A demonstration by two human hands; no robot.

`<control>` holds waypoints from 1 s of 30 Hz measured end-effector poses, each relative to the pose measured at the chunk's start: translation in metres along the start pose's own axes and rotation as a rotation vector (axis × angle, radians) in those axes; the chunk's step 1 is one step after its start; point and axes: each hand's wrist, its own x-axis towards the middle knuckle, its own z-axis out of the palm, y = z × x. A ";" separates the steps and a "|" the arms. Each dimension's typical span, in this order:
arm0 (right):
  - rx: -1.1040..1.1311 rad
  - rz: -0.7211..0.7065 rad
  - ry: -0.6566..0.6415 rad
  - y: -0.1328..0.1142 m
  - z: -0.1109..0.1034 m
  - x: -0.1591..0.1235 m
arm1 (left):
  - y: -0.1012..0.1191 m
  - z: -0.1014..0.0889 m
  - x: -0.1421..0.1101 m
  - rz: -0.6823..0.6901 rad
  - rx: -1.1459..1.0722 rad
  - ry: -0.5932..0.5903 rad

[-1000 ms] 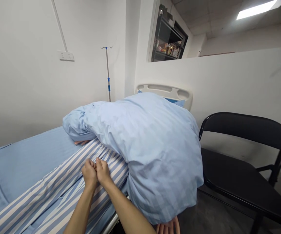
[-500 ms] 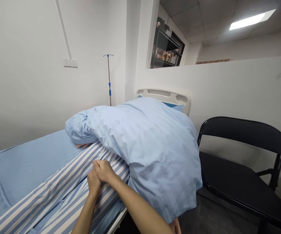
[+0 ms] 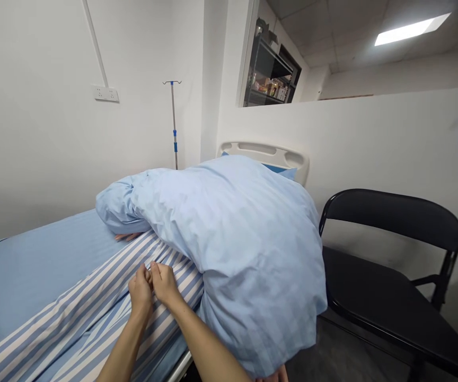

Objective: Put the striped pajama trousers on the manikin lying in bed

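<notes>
The cloth [image 3: 73, 313] under my left hand [image 3: 140, 292] and right hand [image 3: 165, 284] is blue with white stripes. Left of the cloth, the sheet [image 3: 42, 265] is plain blue. Right of it, the quilt [image 3: 248, 254] is pale blue and the chair [image 3: 388, 212] is black.

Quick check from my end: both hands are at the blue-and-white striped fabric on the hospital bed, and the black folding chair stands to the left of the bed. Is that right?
Not quite. The head view shows the black folding chair to the right of the hospital bed, not the left. The left hand and right hand are at the blue-and-white striped fabric, as you said.
</notes>
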 end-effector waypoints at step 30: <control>-0.293 -0.191 -0.069 -0.008 -0.036 0.008 | -0.030 0.006 0.000 0.139 0.288 -0.136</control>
